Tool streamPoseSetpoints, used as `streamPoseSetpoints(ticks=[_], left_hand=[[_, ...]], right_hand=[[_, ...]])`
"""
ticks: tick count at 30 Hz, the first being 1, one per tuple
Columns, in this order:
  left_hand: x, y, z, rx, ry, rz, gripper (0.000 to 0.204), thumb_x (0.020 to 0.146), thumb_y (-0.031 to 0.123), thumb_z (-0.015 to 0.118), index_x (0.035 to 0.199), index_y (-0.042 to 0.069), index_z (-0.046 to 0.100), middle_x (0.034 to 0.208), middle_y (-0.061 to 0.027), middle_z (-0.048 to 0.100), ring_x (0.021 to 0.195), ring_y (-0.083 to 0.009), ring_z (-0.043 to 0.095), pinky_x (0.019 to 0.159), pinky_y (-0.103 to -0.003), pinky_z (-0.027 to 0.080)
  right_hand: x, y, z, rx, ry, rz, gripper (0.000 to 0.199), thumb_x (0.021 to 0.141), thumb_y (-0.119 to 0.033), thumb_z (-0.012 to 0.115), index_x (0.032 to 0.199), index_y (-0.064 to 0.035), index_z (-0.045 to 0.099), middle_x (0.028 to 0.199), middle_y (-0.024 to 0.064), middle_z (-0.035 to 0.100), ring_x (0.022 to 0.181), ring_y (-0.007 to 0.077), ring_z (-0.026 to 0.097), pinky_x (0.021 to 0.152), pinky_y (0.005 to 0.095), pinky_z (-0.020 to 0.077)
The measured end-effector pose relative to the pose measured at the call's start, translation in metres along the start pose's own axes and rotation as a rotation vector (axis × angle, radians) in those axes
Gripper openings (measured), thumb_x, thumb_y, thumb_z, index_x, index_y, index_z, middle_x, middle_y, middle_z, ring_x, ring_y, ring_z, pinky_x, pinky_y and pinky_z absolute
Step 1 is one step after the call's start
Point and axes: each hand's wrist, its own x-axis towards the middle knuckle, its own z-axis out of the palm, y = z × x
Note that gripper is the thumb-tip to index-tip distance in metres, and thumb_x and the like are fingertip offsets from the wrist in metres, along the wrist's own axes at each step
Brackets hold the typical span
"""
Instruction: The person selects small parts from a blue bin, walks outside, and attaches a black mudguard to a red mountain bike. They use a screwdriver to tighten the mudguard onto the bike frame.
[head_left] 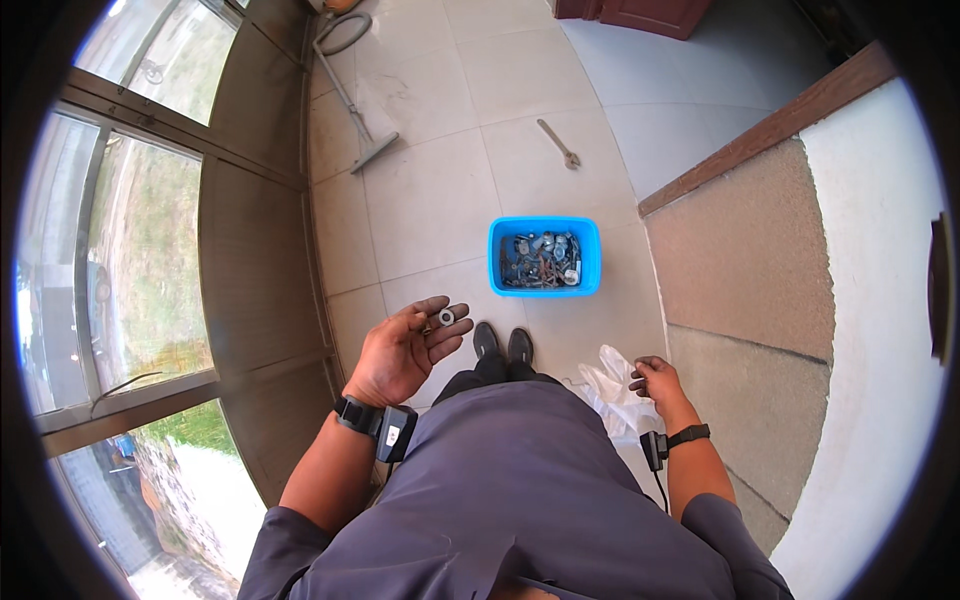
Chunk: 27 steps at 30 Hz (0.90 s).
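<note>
My left hand (405, 345) is turned palm up, its fingers half curled. It holds a small round metal piece with a hole, like a nut or washer (446, 317), against the fingers. On the right, my right hand (655, 380) has its fingers bent together at the edge of a thin white plastic bag (612, 392), which hangs beside my hip. Ahead of my shoes, a blue plastic bin (545, 292) stands on the floor, holding a jumble of metal hardware (545, 260), bolts and nuts among it, some rusty.
An adjustable wrench (558, 143) lies on the tiled floor (420, 190) beyond the bin. Farther left is a vacuum hose with a floor nozzle (375, 152). Windowed panels (260, 210) line the left; a wall with brown tiling (745, 260) bounds the right.
</note>
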Motion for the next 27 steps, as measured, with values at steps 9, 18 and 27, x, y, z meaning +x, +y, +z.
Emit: streamPoseSetpoints(ticks=[9, 18, 27], left_hand=[[0.013, -0.019, -0.037, 0.181, 0.090, -0.017, 0.028, 0.095, 0.004, 0.051, 0.122, -0.003, 0.052, 0.105, -0.0123, 0.062, 0.098, -0.0261, 0.064, 0.088, -0.037, 0.053], [0.013, -0.038, -0.057, 0.279, 0.181, -0.062, 0.025, 0.093, -0.001, 0.053, 0.117, -0.002, 0.056, 0.105, -0.0125, 0.065, 0.097, -0.0257, 0.066, 0.087, -0.037, 0.055], [0.003, -0.026, -0.025, 0.206, 0.084, -0.018, 0.032, 0.096, 0.000, 0.055, 0.128, -0.005, 0.053, 0.122, -0.0202, 0.063, 0.109, -0.0291, 0.066, 0.093, -0.038, 0.055]], right_hand=[[-0.002, 0.001, 0.000, 0.004, 0.019, 0.015, 0.024, 0.097, -0.022, 0.060, 0.114, -0.0055, 0.063, 0.095, 0.0098, 0.068, 0.071, 0.0197, 0.069, 0.059, 0.0299, 0.0525], [-0.005, 0.010, -0.002, -0.004, 0.037, 0.053, 0.023, 0.098, -0.022, 0.059, 0.115, -0.0071, 0.063, 0.097, 0.0084, 0.068, 0.073, 0.0187, 0.069, 0.062, 0.0306, 0.0522], [-0.005, 0.011, -0.002, -0.031, 0.018, 0.040, 0.025, 0.098, -0.024, 0.059, 0.116, -0.0072, 0.062, 0.097, 0.0094, 0.069, 0.073, 0.0197, 0.069, 0.062, 0.0310, 0.0520]])
